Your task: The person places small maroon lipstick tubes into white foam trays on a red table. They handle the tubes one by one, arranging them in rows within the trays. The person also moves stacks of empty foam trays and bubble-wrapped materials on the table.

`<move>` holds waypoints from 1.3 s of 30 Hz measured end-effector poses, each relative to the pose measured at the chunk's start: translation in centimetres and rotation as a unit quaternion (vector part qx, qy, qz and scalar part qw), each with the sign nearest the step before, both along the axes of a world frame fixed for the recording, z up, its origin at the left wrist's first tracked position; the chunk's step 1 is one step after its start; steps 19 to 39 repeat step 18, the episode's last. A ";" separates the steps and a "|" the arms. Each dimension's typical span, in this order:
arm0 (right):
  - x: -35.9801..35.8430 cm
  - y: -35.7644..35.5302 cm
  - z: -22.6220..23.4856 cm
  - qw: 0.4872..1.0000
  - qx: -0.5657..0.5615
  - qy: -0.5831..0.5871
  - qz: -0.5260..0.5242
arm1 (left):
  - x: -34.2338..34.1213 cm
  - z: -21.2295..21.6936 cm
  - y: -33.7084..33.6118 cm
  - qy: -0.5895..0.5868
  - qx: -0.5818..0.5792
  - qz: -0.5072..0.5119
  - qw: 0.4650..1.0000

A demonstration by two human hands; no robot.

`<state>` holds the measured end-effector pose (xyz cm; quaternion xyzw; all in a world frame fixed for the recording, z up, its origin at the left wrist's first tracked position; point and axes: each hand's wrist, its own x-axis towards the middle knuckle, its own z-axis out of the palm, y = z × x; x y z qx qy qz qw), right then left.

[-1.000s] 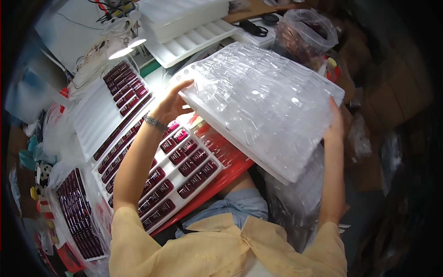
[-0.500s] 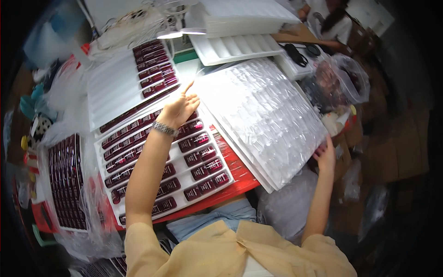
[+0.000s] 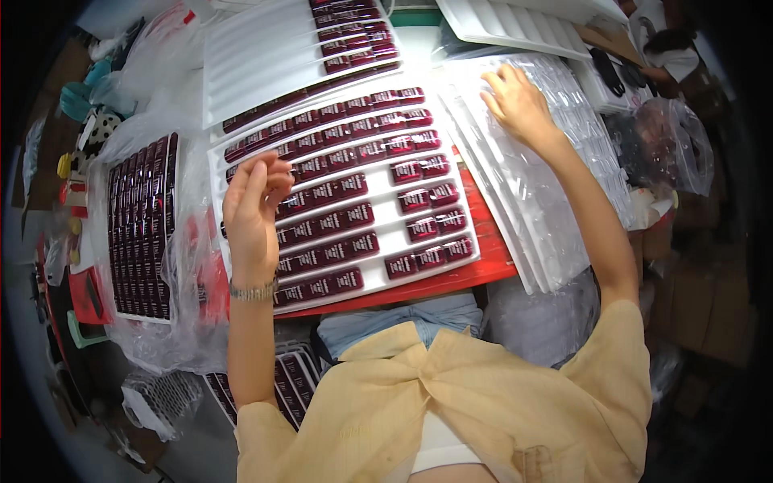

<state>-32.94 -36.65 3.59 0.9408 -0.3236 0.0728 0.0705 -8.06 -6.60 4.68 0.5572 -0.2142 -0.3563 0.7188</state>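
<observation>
My left hand [image 3: 259, 205], loosely curled with a gap between thumb and fingers, is over the left part of a white ribbed tray [image 3: 382, 197]. Nothing shows in it. Rows of small dark-red labelled packs [image 3: 330, 221] fill much of that tray, with a bare gap in its nearer rows. To the right, a stack of white trays wrapped in clear plastic [image 3: 555, 189] lies at a slant. My right hand [image 3: 519, 105] is over the stack's far left part, fingers bent and apart; whether the fingertips touch the wrap I cannot tell.
Another white tray [image 3: 262, 60], partly filled with dark-red packs, lies beyond. A plastic-wrapped block of dark packs [image 3: 143, 229] stands at the left. Far right are empty ribbed trays [image 3: 511, 28], a black cable coil [image 3: 605, 72] and a clear bag [image 3: 680, 145]. Another person is at the far right.
My right hand has gone from the wrapped stack's near right corner to its far left part. My left hand has drawn back toward me and curled its fingers. The view has shifted.
</observation>
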 end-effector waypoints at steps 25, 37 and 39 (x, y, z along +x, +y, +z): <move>1.1 -0.8 0.2 0.962 0.198 -0.173 -0.078 | -1.3 -3.6 -3.4 -0.588 0.145 -0.179 0.775; 1.1 -0.8 0.2 0.962 0.198 -0.173 -0.078 | -1.3 -3.6 -3.4 -0.588 0.145 -0.179 0.775; 1.1 -0.8 0.2 0.962 0.198 -0.173 -0.078 | -1.3 -3.6 -3.4 -0.588 0.145 -0.179 0.775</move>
